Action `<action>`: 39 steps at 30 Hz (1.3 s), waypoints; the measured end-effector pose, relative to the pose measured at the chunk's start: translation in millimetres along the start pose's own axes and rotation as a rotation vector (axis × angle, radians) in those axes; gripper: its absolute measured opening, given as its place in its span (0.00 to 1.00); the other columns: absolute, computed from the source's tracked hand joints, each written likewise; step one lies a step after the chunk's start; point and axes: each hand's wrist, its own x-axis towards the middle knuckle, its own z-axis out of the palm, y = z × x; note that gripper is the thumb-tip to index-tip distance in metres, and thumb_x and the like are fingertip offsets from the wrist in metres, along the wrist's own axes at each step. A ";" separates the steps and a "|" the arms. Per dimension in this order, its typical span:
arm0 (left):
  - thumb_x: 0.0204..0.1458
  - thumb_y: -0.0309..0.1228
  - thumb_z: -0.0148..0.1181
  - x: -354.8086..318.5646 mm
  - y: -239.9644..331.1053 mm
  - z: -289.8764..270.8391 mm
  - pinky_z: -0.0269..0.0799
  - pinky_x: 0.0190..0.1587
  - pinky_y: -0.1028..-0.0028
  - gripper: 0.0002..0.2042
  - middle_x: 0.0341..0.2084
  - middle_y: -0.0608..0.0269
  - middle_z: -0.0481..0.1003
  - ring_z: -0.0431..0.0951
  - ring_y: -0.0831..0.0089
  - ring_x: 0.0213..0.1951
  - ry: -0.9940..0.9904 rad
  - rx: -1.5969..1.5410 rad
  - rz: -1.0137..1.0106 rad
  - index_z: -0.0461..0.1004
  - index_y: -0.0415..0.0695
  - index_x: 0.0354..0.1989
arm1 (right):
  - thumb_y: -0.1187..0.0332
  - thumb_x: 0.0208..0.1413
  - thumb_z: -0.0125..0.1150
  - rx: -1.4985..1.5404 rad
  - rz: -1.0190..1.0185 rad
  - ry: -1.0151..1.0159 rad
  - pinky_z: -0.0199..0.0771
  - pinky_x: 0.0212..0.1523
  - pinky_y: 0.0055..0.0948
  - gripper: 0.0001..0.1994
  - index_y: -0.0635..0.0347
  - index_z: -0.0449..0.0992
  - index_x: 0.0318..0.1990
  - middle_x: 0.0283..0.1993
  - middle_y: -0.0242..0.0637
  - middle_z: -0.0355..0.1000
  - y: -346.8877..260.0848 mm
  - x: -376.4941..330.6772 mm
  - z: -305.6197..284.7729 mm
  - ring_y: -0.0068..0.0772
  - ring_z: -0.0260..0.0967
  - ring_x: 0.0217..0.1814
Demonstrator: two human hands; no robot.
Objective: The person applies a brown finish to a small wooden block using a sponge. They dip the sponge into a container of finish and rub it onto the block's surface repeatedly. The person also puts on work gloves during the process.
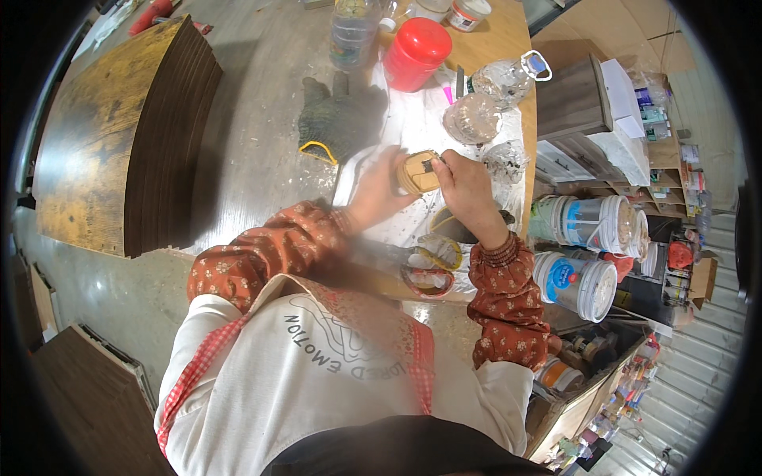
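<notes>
My left hand (376, 193) is wrapped round the side of a small round tub (413, 181), tilted so that its tan, paste-like contents show. Over the tub's right rim, my right hand (470, 190) is closed in a pinch. A small dark piece shows by its fingertips, too small to name. Beyond my left hand lies a dark knitted work glove (324, 120) with a yellow cuff edge. More gloves with yellow and red cuffs (432, 266) lie near the table's front edge. White sheeting (377, 178) is spread under my hands.
A stack of brown wood-grain panels (119, 127) stands at left. Past my hands are a red lidded jar (416, 54), a clear bottle (353, 36) and a handled plastic jug (502, 84). White buckets (578, 284) stand beside the table at right, near crowded shelves (675, 178).
</notes>
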 end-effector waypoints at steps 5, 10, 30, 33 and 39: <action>0.38 0.39 0.73 0.9 0.4 -0.1 0.73 0.47 0.63 0.43 0.48 0.48 0.72 0.76 0.49 0.44 0.028 -0.009 0.039 0.49 0.39 0.58 | 0.65 0.56 0.53 -0.168 0.013 -0.055 0.64 0.24 0.46 0.10 0.60 0.68 0.27 0.20 0.48 0.67 5.5 -3.1 -4.2 0.55 0.67 0.25; 0.37 0.34 0.72 0.0 5.5 -0.7 0.70 0.48 0.63 0.39 0.46 0.48 0.71 0.73 0.51 0.47 -0.005 -0.069 -0.076 0.54 0.39 0.57 | 0.65 0.56 0.53 -0.006 0.018 -0.101 0.65 0.26 0.45 0.09 0.60 0.69 0.29 0.22 0.48 0.68 4.0 -4.9 3.2 0.53 0.68 0.26; 0.38 0.40 0.72 1.1 0.6 -0.8 0.72 0.48 0.64 0.43 0.47 0.48 0.73 0.76 0.51 0.45 0.000 -0.012 -0.006 0.50 0.38 0.58 | 0.64 0.56 0.52 -0.251 0.051 -0.031 0.67 0.27 0.43 0.10 0.59 0.70 0.27 0.22 0.44 0.69 11.5 -5.3 0.7 0.49 0.70 0.27; 0.38 0.40 0.72 1.6 0.5 -1.2 0.72 0.48 0.64 0.43 0.48 0.49 0.72 0.75 0.50 0.46 -0.021 -0.039 -0.032 0.50 0.40 0.59 | 0.64 0.56 0.52 -0.222 0.025 -0.256 0.67 0.27 0.44 0.10 0.59 0.70 0.27 0.23 0.44 0.70 9.3 -4.3 2.5 0.50 0.69 0.27; 0.38 0.40 0.73 -0.9 -1.3 -0.4 0.71 0.49 0.63 0.43 0.49 0.49 0.72 0.75 0.51 0.46 -0.025 -0.037 -0.012 0.49 0.42 0.59 | 0.71 0.45 0.51 -0.257 0.029 -0.114 0.68 0.25 0.42 0.04 0.55 0.72 0.29 0.23 0.39 0.70 10.1 -5.1 -0.6 0.45 0.70 0.25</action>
